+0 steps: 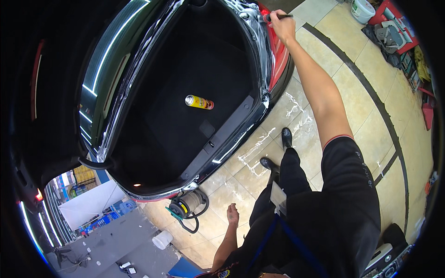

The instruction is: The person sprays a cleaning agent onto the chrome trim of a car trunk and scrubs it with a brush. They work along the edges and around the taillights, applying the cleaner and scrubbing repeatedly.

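At the top, my right hand [283, 26] grips a brush [267, 18] with a dark handle. Its head is against the edge of the red tail light [277, 52], beside the foam-covered frame [255, 38] of a car's open boot. My left hand [233, 214] hangs low near my side, fingers loosely bent, with nothing seen in it. A yellow and red spray can [199, 102] lies on its side on the black boot floor [180, 76]. White foam also streaks the boot opening's far left edge [130, 88], by the raised tailgate's glass [107, 52].
A canister vacuum cleaner [184, 206] with a hose stands below the bumper [240, 133]. White foam trails [255, 147] mark the tiled floor. A white bucket [162, 240] is near the grey mat [121, 239]. Another bucket [362, 11] and assorted gear line the right side.
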A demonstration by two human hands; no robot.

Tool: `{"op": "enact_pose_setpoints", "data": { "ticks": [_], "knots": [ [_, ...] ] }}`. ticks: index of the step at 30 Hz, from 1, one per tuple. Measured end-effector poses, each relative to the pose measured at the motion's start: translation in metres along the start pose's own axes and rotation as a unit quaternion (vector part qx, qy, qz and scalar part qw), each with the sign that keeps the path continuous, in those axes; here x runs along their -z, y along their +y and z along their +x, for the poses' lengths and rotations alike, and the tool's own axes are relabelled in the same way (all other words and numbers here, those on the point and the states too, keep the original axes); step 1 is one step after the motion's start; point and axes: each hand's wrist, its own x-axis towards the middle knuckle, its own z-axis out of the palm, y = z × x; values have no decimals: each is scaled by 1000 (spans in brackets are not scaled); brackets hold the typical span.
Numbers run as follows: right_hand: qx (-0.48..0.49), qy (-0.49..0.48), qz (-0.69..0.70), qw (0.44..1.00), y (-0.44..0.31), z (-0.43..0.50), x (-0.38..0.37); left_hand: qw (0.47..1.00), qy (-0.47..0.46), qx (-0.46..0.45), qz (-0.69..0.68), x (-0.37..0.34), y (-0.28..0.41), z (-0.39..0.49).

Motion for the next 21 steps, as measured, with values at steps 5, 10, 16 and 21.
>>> {"op": "enact_pose_setpoints", "data": {
  "ticks": [5, 10, 16, 21],
  "knots": [
    [134, -7, 76, 988, 41, -123, 12, 1000, -19, 4, 15, -17, -10, -6],
    [76, 3, -21, 997, 31, -129, 16, 1000, 4, -17, -24, -38, 10, -7],
    [172, 22, -159, 972, -25, 31, 0, 999, 2, -34, -35, -64, 59, 11],
    [265, -44, -6, 963, -18, 35, -7, 999, -39, -10, -11, -73, 84, 11]
  ]
}}
